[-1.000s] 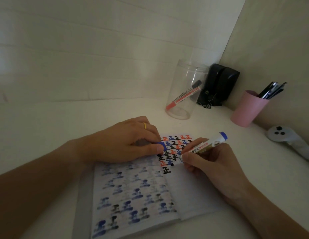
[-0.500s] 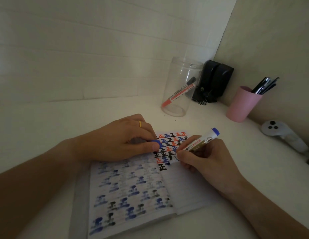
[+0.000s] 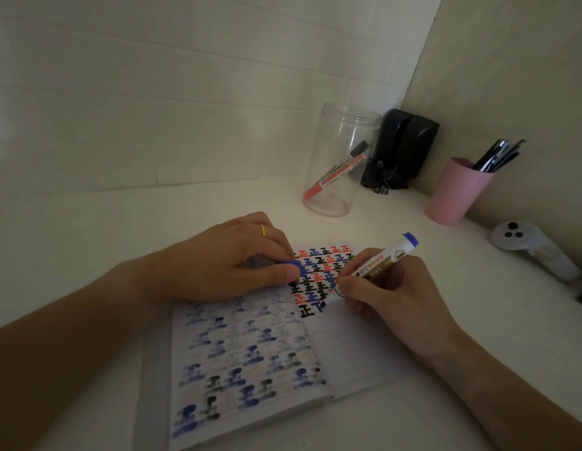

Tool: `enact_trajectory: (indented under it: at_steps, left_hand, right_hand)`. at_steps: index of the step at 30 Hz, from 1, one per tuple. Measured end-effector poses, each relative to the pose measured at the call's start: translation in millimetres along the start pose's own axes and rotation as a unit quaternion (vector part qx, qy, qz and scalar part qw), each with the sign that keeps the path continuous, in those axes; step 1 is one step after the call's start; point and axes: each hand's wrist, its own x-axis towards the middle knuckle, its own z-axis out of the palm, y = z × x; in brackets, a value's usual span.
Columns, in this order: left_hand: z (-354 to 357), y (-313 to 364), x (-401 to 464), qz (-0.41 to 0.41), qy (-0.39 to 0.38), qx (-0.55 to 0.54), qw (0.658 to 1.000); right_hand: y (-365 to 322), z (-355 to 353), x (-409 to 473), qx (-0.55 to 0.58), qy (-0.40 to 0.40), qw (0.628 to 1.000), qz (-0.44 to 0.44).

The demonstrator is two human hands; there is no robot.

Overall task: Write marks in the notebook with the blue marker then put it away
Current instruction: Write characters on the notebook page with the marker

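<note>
The right hand (image 3: pixel 380 294) grips the blue marker (image 3: pixel 377 265) in a writing hold, fingers wrapped round the lower barrel, the tip pressed to the right-hand page of the open notebook (image 3: pixel 358 346) at the foot of the block of tally marks, where a fresh blue stroke sits next to a black mark. The marker leans up and to the right, its blue end cap (image 3: pixel 410 238) clear of the hand. The left hand (image 3: pixel 224 262) lies flat across the top of the left-hand page, holding the notebook down; it pinches the marker's blue cap (image 3: pixel 296 266) between thumb and forefinger just beside the marks, and wears a yellow ring (image 3: pixel 263 230) on one finger. The right page carries rows of red, blue and black marks in its upper left part, with bare ruled lines below; the left page shows blurred blue and black ink bled through. The notebook rests on a white tabletop (image 3: pixel 88 229). Behind it, near the corner of the wall, stands a clear plastic jar (image 3: pixel 343 131) with a red marker (image 3: pixel 335 174) leaning inside. Just to its right is a black device (image 3: pixel 403 144), then a pink cup (image 3: pixel 455 193) holding dark pens (image 3: pixel 497 156). At the far right lies a white controller (image 3: pixel 523 242).
</note>
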Motion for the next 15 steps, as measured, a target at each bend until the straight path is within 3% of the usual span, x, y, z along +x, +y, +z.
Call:
enact_trajectory:
  at_steps: [15]
  left_hand:
    - [1.8, -2.5, -0.2, 0.008, 0.014, -0.007, 1.0]
  right_hand:
    - [-1.6, 2.1, -2.4, -0.028, -0.029, 0.999, -0.005]
